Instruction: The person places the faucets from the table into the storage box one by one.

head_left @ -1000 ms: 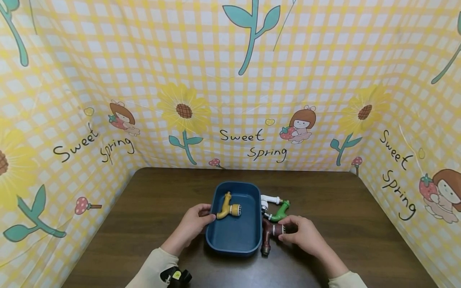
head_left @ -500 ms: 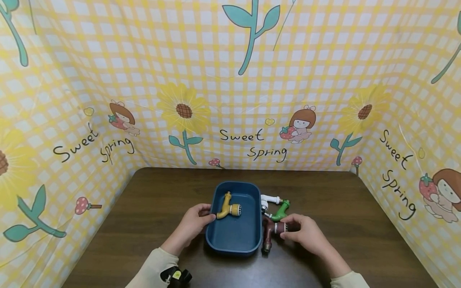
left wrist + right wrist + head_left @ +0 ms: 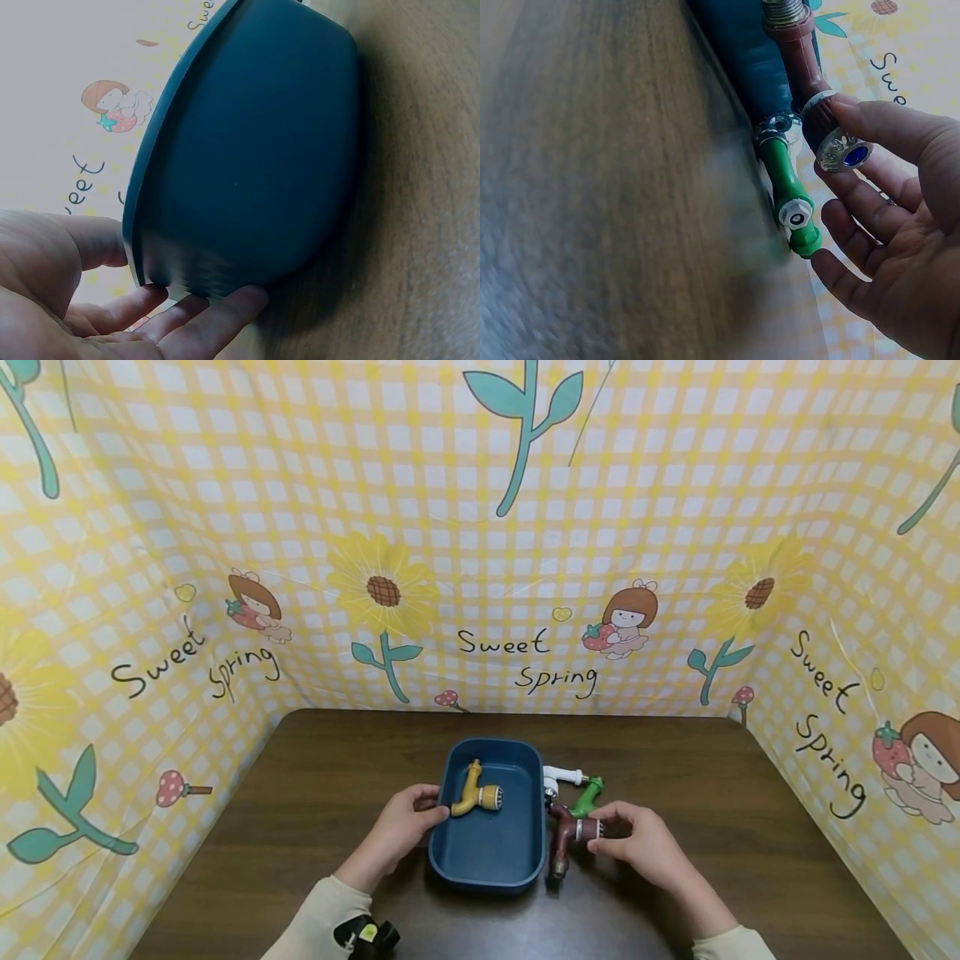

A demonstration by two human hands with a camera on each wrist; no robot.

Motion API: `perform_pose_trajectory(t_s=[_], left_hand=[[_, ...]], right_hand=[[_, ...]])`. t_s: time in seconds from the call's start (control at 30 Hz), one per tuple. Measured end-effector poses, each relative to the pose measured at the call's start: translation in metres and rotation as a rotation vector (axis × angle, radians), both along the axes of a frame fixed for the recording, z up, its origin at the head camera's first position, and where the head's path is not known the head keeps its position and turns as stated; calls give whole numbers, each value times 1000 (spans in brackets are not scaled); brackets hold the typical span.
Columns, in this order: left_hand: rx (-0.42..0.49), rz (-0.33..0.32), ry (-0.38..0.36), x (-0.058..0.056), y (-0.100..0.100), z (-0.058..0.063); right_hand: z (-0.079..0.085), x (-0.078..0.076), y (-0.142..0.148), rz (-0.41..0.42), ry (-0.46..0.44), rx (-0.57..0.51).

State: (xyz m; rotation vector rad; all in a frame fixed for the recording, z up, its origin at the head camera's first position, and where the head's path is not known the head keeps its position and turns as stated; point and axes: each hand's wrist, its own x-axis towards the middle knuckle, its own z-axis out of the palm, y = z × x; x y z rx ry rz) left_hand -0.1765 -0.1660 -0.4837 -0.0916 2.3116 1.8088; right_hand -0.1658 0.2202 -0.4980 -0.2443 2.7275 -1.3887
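My left hand point(image 3: 401, 827) grips the left side of a dark blue plastic basin point(image 3: 487, 868), thumb at the rim and fingers against the outer wall point(image 3: 247, 150). Inside the basin lies a yellow faucet point(image 3: 468, 795). Just right of the basin, my right hand point(image 3: 645, 845) pinches a dark red-brown faucet point(image 3: 562, 837) by its ribbed knob between thumb and fingers. Its threaded end point(image 3: 784, 11) points away from the hand in the right wrist view. A green faucet point(image 3: 781, 166) lies below it, partly hidden behind it in the head view.
A white faucet point(image 3: 564, 774) lies against the basin's right side, behind the green one. The dark wooden table point(image 3: 337, 760) is bordered on three sides by a yellow checked cloth point(image 3: 495, 568). A black strap device point(image 3: 367, 935) sits on the left wrist.
My right hand has moved the red-brown faucet slightly up and to the right in the head view, so it now overlaps the green faucet. The left hand and basin have stayed put.
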Motion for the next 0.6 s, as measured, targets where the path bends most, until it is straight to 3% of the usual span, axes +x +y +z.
perform_pose_trajectory(t_s=[0.6], left_hand=[[-2, -4, -8, 0, 1, 0]], right_hand=[[17, 2, 4, -14, -4, -73]])
